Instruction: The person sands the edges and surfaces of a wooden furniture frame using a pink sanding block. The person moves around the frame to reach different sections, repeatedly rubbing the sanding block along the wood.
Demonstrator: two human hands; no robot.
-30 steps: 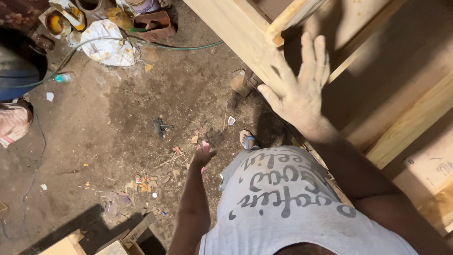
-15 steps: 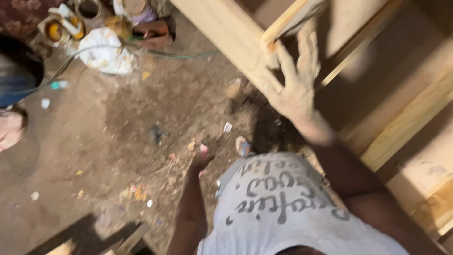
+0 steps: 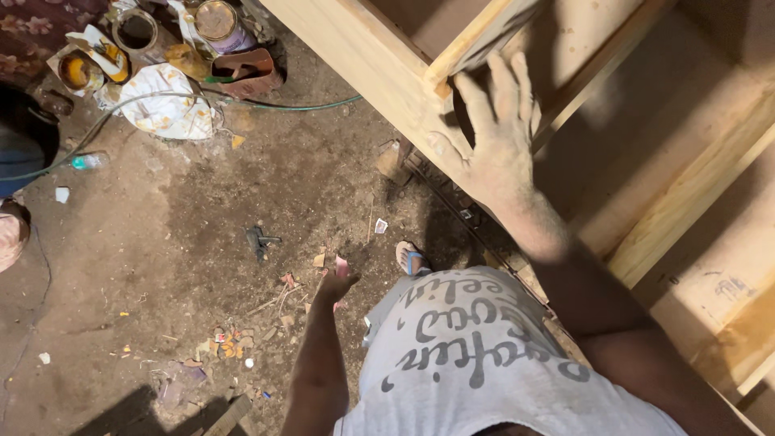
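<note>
My right hand [image 3: 494,141] lies flat with fingers spread against the pale wooden frame [image 3: 367,60], at the joint where a cross piece [image 3: 476,36] meets the long beam. The hand is dusty and grips nothing. My left hand [image 3: 333,286] hangs low over the dirt floor with its fingers curled. A small pink piece [image 3: 341,266] shows just above the fingers, and I cannot tell whether the hand holds it or it lies on the floor. My foot in a blue-strapped sandal [image 3: 408,257] stands beside the frame.
Paint tins [image 3: 216,23], a white stained bag [image 3: 165,101], a brown tray [image 3: 252,74] and a green hose [image 3: 299,105] crowd the upper left. A small dark tool [image 3: 257,240] and scattered scraps [image 3: 230,343] lie on the floor. More frame rails [image 3: 686,194] run right.
My right hand slid left and down along the frame and now rests on the joint. The view shifted, bringing the tins further into sight. My left hand kept hanging low.
</note>
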